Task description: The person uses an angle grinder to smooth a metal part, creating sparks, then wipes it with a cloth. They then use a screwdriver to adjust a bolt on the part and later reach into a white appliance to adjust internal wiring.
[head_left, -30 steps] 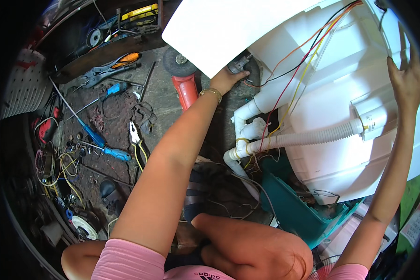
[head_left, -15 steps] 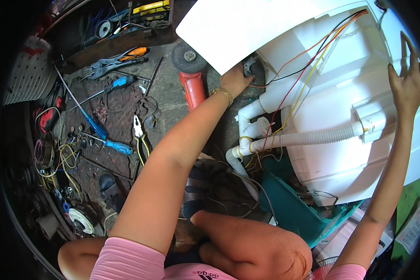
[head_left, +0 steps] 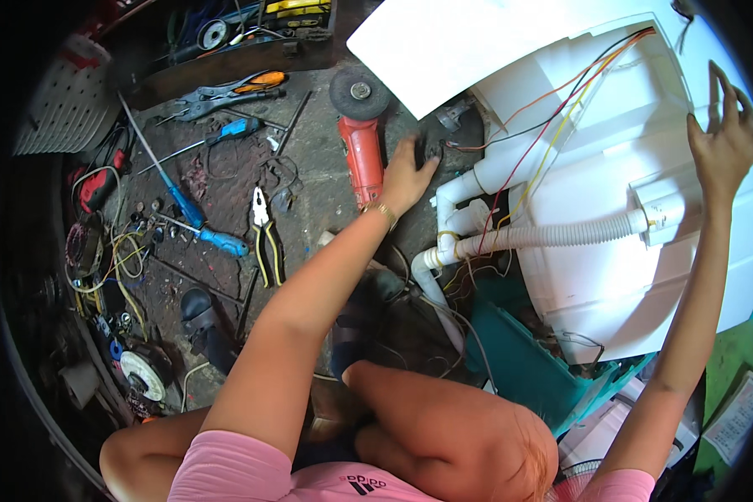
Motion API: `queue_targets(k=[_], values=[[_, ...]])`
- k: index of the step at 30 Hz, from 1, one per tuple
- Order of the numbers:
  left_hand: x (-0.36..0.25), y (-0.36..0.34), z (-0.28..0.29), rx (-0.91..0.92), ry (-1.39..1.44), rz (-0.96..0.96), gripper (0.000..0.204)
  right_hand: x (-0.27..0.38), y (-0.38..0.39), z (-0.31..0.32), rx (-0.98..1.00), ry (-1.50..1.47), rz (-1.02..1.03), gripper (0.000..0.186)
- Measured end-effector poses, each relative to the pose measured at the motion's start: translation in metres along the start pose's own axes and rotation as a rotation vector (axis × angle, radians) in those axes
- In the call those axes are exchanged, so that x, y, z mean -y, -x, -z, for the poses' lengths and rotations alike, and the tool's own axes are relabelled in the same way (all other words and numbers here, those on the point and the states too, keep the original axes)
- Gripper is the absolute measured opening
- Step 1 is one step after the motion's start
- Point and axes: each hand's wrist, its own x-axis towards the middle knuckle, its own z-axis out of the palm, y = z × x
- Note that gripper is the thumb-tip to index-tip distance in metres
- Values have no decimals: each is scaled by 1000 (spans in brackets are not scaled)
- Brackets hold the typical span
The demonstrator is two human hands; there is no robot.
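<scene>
My left hand (head_left: 407, 177) hovers over the dark floor with its fingers apart and nothing held. Just to its left lies a red angle grinder (head_left: 362, 159) with a grey disc. Beyond my fingertips sits a dark round part (head_left: 467, 125), partly tucked under the white panel. Spread against a large white plastic casing (head_left: 594, 293), the fingers of my right hand (head_left: 726, 146) rest near its right edge. Red, yellow, orange and black wires (head_left: 552, 117) run across the casing. A ribbed white hose (head_left: 560, 233) joins white pipes (head_left: 443, 217) at its left side.
Combination pliers (head_left: 268, 238), blue-handled screwdrivers (head_left: 188, 213) and locking pliers (head_left: 217, 98) lie on the floor at left. A tool box (head_left: 226, 71) stands at the back. Close to my knee is a teal bin (head_left: 519, 351). Tangled wires (head_left: 113, 268) lie far left.
My left hand has let go of the dark round part and drawn back toward me, left and nearer. My right hand stays on the casing. The view has shifted slightly.
</scene>
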Motion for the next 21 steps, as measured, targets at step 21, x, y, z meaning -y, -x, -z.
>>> queue_targets(k=[21], values=[[-192,92,496,382,-919,149,45,112,22,101,397,-348,-410,66]])
